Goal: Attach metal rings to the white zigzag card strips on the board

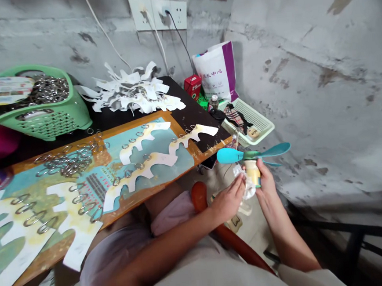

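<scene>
Off the table's right side, my right hand [267,182] is closed around a small fan [253,172] with a pale yellow body and turquoise blades [230,155]. The blades spread out above my fingers. A crumpled white tissue [249,188] is pinched in my left hand [229,198] and pressed against the near side of the fan's body. Part of the fan is hidden behind the tissue and my fingers.
White scalloped paper strips [140,173] with metal rings lie on the table board [184,139], beside a loose ring pile [70,160]. Behind are a green basket [53,118] of rings and a heap of white strips [140,92]. A pale tray [264,128] sits right, near the wall.
</scene>
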`<action>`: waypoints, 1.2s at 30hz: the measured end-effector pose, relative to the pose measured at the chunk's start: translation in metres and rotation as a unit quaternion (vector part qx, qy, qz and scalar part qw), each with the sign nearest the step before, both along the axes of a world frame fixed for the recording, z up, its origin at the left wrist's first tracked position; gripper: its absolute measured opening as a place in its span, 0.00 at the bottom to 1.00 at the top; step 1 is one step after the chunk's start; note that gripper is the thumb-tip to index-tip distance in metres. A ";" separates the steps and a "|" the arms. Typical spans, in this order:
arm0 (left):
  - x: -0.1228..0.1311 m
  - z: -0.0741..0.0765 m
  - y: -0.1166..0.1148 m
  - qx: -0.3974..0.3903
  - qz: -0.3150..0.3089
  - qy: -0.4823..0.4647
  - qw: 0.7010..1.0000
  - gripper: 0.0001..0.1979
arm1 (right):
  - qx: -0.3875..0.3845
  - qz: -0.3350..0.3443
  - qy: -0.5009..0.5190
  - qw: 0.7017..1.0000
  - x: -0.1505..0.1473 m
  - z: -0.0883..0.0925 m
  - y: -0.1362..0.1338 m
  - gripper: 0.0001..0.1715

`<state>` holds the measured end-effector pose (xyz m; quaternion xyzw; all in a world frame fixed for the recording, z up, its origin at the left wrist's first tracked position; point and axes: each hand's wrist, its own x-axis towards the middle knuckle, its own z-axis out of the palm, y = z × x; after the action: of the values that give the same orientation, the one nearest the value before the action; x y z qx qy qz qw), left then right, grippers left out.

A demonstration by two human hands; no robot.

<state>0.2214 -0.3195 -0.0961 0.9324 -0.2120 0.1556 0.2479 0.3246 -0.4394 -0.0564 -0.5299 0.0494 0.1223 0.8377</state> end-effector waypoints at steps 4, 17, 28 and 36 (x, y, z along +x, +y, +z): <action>-0.012 0.002 0.011 -0.002 -0.051 0.049 0.997 0.27 | 0.017 0.003 0.021 1.000 0.001 0.008 -0.003 0.24; 0.038 0.054 0.016 -0.241 0.006 -0.025 0.970 0.25 | 0.099 -0.040 0.031 0.994 0.008 0.020 0.018 0.23; 0.012 0.029 0.011 -0.196 -0.030 -0.102 0.975 0.30 | 0.030 -0.033 0.036 0.998 0.000 0.042 0.034 0.23; 0.037 0.064 -0.002 -0.059 0.012 -0.161 0.985 0.24 | -0.155 -0.158 -0.037 0.975 -0.033 0.028 0.040 0.21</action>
<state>0.2586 -0.3217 -0.0321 0.8814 -0.2281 0.3192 0.2630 0.2918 -0.3997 -0.0279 -0.6429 0.1199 -0.0404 0.7554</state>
